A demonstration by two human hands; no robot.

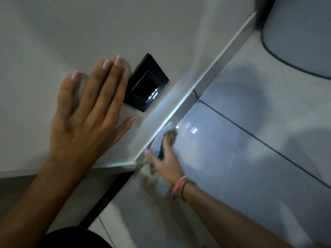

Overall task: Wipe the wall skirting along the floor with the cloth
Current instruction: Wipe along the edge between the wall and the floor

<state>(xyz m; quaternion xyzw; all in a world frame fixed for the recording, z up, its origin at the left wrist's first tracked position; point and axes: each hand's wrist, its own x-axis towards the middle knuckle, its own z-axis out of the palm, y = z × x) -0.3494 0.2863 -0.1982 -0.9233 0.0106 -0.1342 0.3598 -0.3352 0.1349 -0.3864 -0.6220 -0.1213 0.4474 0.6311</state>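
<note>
The right hand (165,154), blurred, grips a bunched grey cloth (162,140) and presses it against the skirting (211,68) where that strip meets the tiled floor (250,140). Its forearm reaches in from the lower right, with bands at the wrist. The left hand (87,119) lies flat and open on the wall (89,24), fingers spread, just beside a black wall plate (146,83) above the skirting. The skirting runs diagonally, lower left to upper right; the cloth lies along it.
</note>
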